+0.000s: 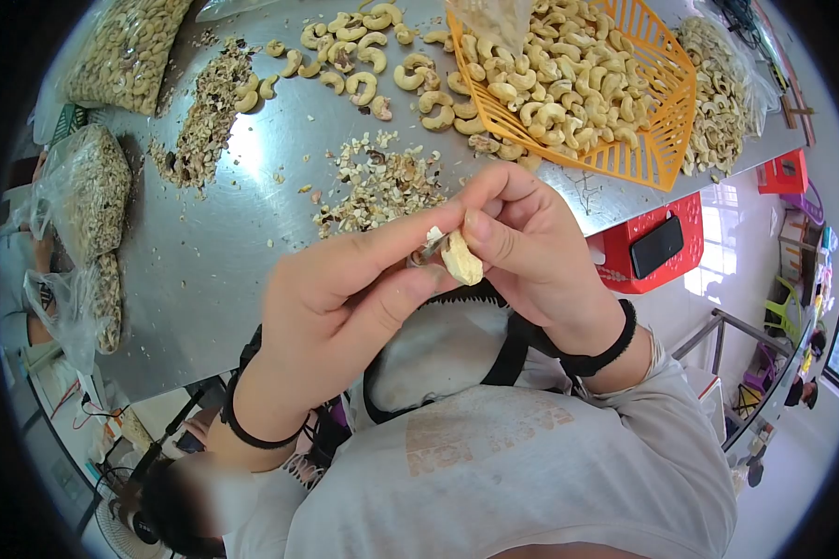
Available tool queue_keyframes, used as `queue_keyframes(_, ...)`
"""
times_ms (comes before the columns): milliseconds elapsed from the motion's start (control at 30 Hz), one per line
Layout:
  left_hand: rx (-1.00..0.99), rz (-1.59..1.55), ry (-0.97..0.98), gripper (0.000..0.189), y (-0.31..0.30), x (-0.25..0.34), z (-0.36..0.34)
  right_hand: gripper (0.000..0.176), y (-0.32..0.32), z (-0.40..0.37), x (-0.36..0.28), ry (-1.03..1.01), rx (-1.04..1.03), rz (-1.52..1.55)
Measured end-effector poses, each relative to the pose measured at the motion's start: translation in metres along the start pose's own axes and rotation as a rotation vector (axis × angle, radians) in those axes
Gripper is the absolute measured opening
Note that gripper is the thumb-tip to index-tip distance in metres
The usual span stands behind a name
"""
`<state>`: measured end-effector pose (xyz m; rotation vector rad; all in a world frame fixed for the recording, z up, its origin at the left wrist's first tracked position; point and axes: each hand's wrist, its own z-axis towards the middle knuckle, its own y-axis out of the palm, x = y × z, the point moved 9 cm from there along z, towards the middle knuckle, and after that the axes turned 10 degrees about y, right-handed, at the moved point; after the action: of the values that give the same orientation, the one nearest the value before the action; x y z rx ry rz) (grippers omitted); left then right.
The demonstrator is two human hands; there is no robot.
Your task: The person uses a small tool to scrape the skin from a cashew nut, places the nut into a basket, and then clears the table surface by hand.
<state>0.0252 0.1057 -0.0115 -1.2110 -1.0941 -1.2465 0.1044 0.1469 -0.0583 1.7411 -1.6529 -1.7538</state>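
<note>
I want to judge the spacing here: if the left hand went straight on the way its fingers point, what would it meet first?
The cashew kernel pinched in the fingers of the right hand. The left hand seems to have its fingertips already against it, though depth is hard to judge.

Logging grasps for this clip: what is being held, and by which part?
A pale cashew kernel: the right hand pinches its upper end, and the left hand closes its grip on its left side. Something small and dark sits there too, unclear.
</note>
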Motion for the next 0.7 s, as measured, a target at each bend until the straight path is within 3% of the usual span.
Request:
queue_keyframes(167, 0.041, 0.303, 0.208, 0.036, 0.001, 0.013, 0.004, 0.015, -0.004, 0.001, 0.001, 0.002, 0.037, -0.028)
queue_keyframes(300, 0.084, 0.357, 0.224, 0.037, -0.003, 0.014, 0.004, 0.022, -0.004, 0.000, 0.002, 0.028, 0.061, -0.008)
queue_keyframes(400, 0.021, 0.449, 0.097, 0.031, -0.004, 0.009, 0.006, 0.029, 0.001, -0.002, -0.004, -0.038, 0.027, -0.054)
queue_keyframes(467, -0.028, 0.543, 0.280, 0.037, 0.002, 0.021, 0.008, 0.033, 0.004, -0.002, -0.006, -0.041, -0.046, -0.127)
queue_keyframes(500, -0.029, 0.543, 0.280, 0.037, 0.002, 0.023, 0.008, 0.033, 0.004, -0.002, -0.006, -0.042, -0.045, -0.126)
queue_keyframes(567, 0.041, 0.230, 0.048, 0.039, -0.003, 0.007, 0.005, 0.033, 0.002, -0.002, -0.005, -0.039, -0.019, -0.089)
queue_keyframes(700, -0.058, 0.203, 0.013, 0.042, 0.004, 0.004, 0.002, 0.033, 0.002, -0.003, -0.005, -0.014, -0.035, -0.048)
